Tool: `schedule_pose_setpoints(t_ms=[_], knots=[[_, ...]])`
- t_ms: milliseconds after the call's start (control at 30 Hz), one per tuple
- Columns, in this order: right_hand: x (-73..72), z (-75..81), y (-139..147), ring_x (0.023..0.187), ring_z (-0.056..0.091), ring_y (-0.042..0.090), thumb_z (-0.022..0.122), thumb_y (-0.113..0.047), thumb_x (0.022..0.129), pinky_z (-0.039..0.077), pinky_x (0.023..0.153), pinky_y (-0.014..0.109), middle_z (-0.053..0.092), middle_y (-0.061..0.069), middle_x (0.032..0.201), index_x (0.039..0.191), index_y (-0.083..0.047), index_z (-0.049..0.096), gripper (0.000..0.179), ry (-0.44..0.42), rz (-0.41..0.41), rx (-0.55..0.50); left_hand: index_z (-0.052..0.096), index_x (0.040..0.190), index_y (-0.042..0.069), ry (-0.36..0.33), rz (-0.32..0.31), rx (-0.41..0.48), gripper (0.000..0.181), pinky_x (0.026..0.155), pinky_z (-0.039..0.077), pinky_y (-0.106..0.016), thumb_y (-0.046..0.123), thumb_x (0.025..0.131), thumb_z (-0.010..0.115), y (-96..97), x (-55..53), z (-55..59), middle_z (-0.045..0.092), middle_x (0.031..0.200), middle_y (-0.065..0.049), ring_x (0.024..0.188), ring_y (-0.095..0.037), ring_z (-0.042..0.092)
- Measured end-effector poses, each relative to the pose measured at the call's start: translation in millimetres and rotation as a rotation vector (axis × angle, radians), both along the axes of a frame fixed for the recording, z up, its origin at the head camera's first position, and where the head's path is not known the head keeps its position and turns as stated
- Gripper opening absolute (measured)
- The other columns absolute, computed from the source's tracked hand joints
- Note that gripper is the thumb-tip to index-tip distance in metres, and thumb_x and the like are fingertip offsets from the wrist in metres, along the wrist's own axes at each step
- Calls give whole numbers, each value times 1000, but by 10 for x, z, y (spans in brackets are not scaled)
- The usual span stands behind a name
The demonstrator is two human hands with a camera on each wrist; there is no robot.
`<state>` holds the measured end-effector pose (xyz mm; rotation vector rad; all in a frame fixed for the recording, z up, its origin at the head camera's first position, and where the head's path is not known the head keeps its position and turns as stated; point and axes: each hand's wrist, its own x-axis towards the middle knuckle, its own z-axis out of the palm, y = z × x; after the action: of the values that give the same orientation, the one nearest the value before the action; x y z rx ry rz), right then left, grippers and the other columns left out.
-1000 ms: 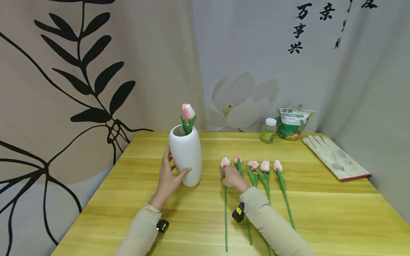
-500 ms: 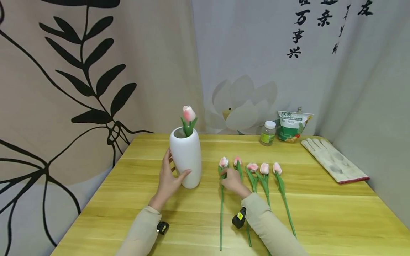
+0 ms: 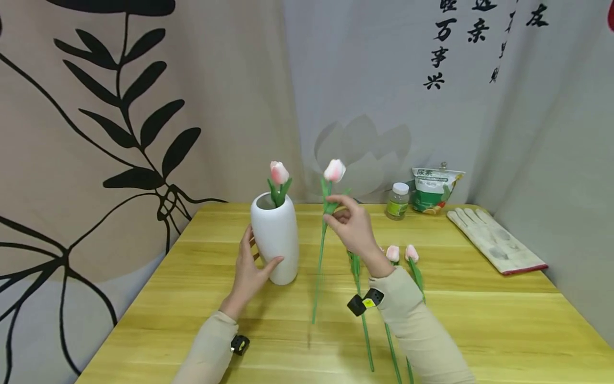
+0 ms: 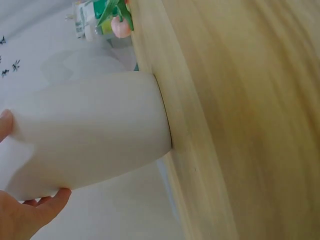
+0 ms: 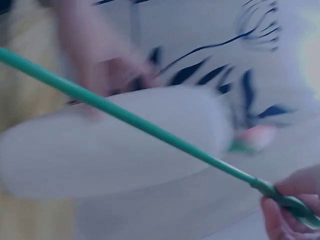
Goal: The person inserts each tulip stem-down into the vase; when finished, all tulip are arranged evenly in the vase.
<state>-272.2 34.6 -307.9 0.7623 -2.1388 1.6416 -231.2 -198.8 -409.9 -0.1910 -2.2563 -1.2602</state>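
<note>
My left hand point(image 3: 250, 280) grips the side of a white vase point(image 3: 275, 240), its thumb across the front and its fingers round the far left side. The vase stands on the table, one pink tulip point(image 3: 279, 174) showing above its mouth. To the right of the vase, my right hand point(image 3: 355, 230) pinches another pink-and-white tulip point(image 3: 334, 170) just below the bloom, at the leaves. That tulip hangs nearly upright, raised off the tabletop. In the right wrist view its green stem point(image 5: 125, 116) slants across in front of the vase.
Several more tulips point(image 3: 393, 254) lie on the wooden table point(image 3: 484, 320), partly hidden by my right forearm. Towards the back right stand a white-capped jar point(image 3: 397, 201) and a green-and-white bag point(image 3: 435, 190). A pale glove point(image 3: 496, 242) lies by the right edge.
My right hand has lifted the leftmost tulip from the table, bringing it upright and up beside the vase. The left hand has stayed on the vase.
</note>
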Motion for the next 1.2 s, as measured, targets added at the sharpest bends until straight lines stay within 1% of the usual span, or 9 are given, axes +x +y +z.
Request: schedule_pose_setpoints(t_ms=[133, 267, 367, 467, 667, 767, 900, 1000, 1200], knots=[[147, 514, -2, 68, 59, 3, 63, 3, 77, 49, 59, 14, 62, 24, 84, 110, 5, 55, 34, 239, -23, -265, 8, 142, 23, 3, -5, -1, 98, 86, 47, -51, 26, 71, 74, -7, 2, -14, 28, 139, -15, 120, -37, 39], [309, 925, -37, 73, 59, 7, 62, 3, 79, 49, 63, 17, 60, 11, 86, 110, 9, 50, 34, 468, -67, -484, 8, 143, 22, 11, -12, -6, 97, 86, 47, -51, 24, 71, 74, 11, -5, -32, 28, 138, -16, 120, -37, 39], [366, 1127, -111, 78, 58, 14, 60, 3, 80, 49, 67, 21, 56, 1, 92, 111, 9, 46, 35, 604, -96, -607, 7, 143, 22, 6, -14, -11, 97, 86, 47, -51, 25, 72, 73, 28, -13, -38, 28, 139, -16, 120, -36, 39], [343, 1201, -219, 79, 58, 17, 60, 3, 80, 50, 68, 23, 54, 3, 95, 110, 11, 41, 36, 707, -138, -657, 7, 143, 23, 1, -16, -12, 97, 87, 46, -51, 26, 72, 73, 36, -13, -41, 26, 140, -15, 121, -36, 39], [152, 1055, -461, 73, 57, 19, 59, -1, 82, 51, 66, 20, 52, 24, 94, 110, 13, 39, 37, 829, -273, -475, 6, 143, 19, 23, -19, -23, 98, 86, 47, -52, 23, 72, 74, 35, -1, -36, 26, 140, -16, 120, -37, 39], [62, 933, -576, 70, 57, 22, 58, -2, 83, 50, 62, 21, 52, 21, 96, 114, 9, 37, 39, 821, -297, -335, 5, 143, 19, 35, -21, -33, 99, 86, 47, -52, 21, 72, 74, 41, 4, -26, 26, 139, -17, 120, -38, 39], [-4, 776, -711, 68, 59, 21, 59, -2, 82, 51, 57, 23, 53, 19, 95, 117, 6, 37, 42, 736, -265, -156, 5, 143, 20, 40, -18, -45, 99, 86, 47, -51, 21, 72, 73, 32, 5, -20, 26, 139, -17, 120, -38, 39], [-23, 642, -782, 68, 60, 21, 59, -1, 81, 52, 55, 24, 55, 17, 94, 115, 5, 42, 38, 641, -186, -14, 3, 143, 21, 49, -16, -58, 98, 84, 48, -51, 21, 73, 73, 16, 4, -19, 25, 139, -17, 120, -38, 39], [-57, 346, -840, 67, 61, 15, 62, 0, 78, 49, 52, 19, 59, 11, 91, 97, 0, 57, 19, 487, -17, 235, 3, 143, 22, 78, -14, -71, 98, 83, 48, -52, 20, 74, 72, -21, 9, -31, 26, 139, -17, 119, -39, 39]])
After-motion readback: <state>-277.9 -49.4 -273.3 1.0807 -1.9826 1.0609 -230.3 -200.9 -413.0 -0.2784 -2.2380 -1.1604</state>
